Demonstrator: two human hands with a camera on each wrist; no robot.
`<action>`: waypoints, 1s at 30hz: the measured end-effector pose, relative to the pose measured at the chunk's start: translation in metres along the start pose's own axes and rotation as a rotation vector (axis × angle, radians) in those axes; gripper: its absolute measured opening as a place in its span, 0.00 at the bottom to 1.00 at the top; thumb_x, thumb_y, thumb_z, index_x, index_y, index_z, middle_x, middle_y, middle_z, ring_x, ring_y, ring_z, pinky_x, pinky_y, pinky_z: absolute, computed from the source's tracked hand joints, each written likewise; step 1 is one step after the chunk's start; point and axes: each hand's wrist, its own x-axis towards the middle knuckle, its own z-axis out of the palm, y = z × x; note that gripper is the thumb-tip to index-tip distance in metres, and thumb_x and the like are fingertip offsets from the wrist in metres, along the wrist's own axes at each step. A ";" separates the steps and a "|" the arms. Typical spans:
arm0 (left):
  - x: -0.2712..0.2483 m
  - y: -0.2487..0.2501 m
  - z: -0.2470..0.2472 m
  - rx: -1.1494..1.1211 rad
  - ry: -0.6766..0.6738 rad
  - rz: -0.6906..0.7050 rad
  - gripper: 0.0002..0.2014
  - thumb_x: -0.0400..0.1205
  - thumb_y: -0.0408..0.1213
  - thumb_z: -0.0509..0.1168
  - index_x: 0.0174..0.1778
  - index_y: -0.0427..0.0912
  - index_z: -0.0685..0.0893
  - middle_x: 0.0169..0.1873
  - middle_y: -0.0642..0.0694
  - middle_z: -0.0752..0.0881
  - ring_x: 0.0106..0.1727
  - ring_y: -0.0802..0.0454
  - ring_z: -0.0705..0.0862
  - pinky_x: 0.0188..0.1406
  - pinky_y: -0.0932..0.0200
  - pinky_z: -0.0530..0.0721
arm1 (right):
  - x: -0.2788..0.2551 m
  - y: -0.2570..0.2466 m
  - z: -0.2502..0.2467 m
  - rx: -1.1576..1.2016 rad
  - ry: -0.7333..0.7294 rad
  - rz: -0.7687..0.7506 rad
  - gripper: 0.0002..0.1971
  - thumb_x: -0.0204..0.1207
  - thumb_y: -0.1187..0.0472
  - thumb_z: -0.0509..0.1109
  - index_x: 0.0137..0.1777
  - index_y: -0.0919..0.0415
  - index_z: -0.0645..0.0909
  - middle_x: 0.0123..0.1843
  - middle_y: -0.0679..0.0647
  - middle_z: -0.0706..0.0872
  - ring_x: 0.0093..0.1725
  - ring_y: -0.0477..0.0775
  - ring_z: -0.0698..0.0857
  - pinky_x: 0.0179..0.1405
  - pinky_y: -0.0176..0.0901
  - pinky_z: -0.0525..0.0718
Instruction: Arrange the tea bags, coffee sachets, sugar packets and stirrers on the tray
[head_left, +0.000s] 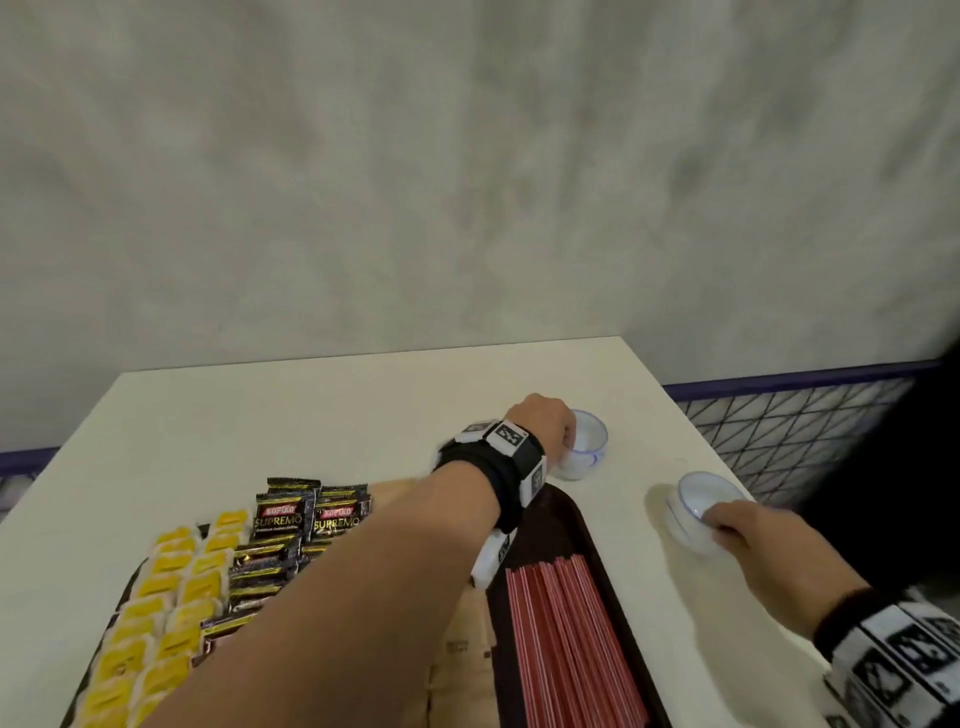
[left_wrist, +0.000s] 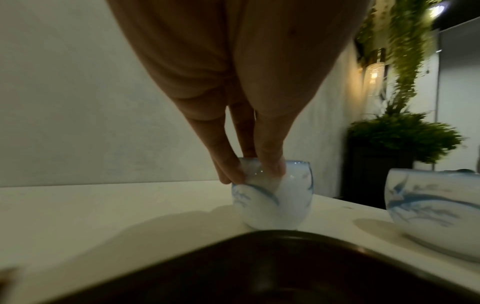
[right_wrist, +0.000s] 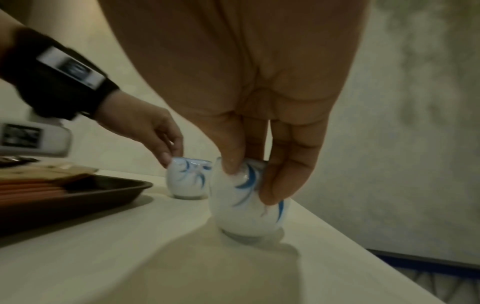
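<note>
A dark brown tray (head_left: 587, 525) lies on the white table. It holds yellow tea bags (head_left: 171, 587), black coffee sachets (head_left: 291, 525), tan sugar packets (head_left: 462, 660) and red stirrers (head_left: 571, 634). Beyond the tray's far corner my left hand (head_left: 550, 421) pinches the rim of a white cup with blue strokes (left_wrist: 275, 197), thumb and fingers over the lip. To the right, my right hand (head_left: 748, 535) pinches the rim of a second such cup (right_wrist: 244, 207), which tilts on the table.
The white table (head_left: 311, 415) ends just right of the second cup, with a wire mesh fence (head_left: 779, 421) beyond. A grey wall stands behind. A potted plant (left_wrist: 405, 135) shows in the left wrist view.
</note>
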 end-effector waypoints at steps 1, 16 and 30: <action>-0.002 0.012 0.005 -0.006 -0.013 0.031 0.11 0.79 0.27 0.63 0.54 0.39 0.87 0.59 0.38 0.85 0.59 0.37 0.82 0.59 0.53 0.79 | -0.018 0.004 0.002 0.021 0.012 0.020 0.12 0.83 0.60 0.63 0.62 0.52 0.84 0.60 0.49 0.87 0.61 0.53 0.84 0.51 0.34 0.69; -0.042 0.048 0.019 0.113 -0.107 0.136 0.12 0.78 0.25 0.62 0.54 0.38 0.87 0.60 0.39 0.85 0.60 0.40 0.82 0.58 0.55 0.79 | -0.110 -0.010 0.046 -0.101 0.258 -0.216 0.48 0.20 0.57 0.91 0.44 0.46 0.68 0.23 0.38 0.80 0.22 0.43 0.59 0.18 0.31 0.66; -0.074 0.038 0.001 -0.051 0.060 0.130 0.20 0.80 0.29 0.63 0.69 0.46 0.77 0.69 0.44 0.76 0.70 0.45 0.74 0.69 0.55 0.70 | -0.127 -0.022 0.046 0.229 0.243 -0.228 0.41 0.37 0.64 0.91 0.49 0.43 0.73 0.49 0.43 0.74 0.37 0.29 0.78 0.24 0.19 0.71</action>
